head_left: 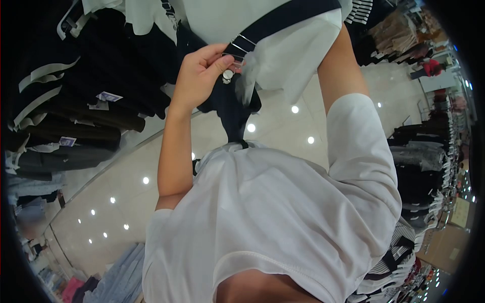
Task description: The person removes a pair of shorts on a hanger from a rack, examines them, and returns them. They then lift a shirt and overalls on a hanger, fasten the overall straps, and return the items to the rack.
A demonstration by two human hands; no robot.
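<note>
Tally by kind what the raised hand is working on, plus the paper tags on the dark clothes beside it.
Strap, pinched in the hand: 1
Button: 1
White garment: 1
Tags: 2
Total: 5

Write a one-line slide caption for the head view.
Left hand pinches a dark strap's metal clasp on a white garment.

You hold a navy strap (283, 20) with silver buckle (241, 44) on a white garment (298, 55); you wear a white T-shirt (273, 222).
</note>
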